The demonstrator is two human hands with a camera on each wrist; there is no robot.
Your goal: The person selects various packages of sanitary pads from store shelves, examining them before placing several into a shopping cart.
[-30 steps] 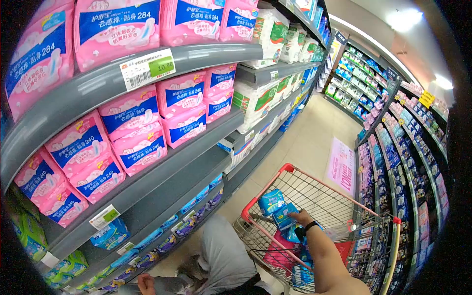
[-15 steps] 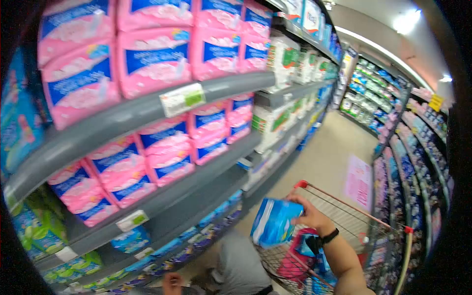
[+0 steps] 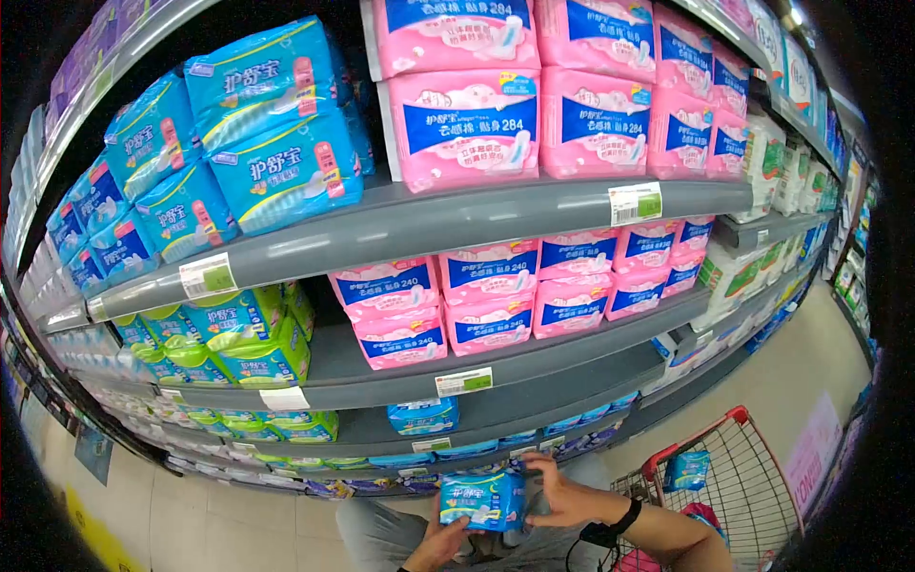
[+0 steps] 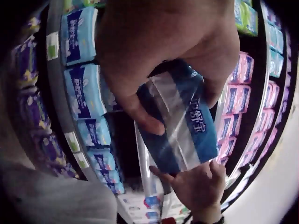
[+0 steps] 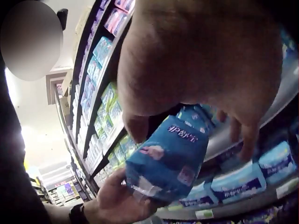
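One blue pack (image 3: 481, 500) is now held in front of the lap (image 3: 374, 534); half a second ago the right hand had it over the cart (image 3: 739, 414), so it seems to have been handed across. Its printed front faces up toward the head, long axis running left to right. The left hand (image 3: 443, 543) has its fingers clamped on the near left side; the right hand's (image 3: 564, 496) are spread apart by the right end, contact unclear.

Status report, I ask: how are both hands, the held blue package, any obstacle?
Left hand holds blue package. Right hand spread beside it, contact unclear. Shopping cart to the right, not blocking.
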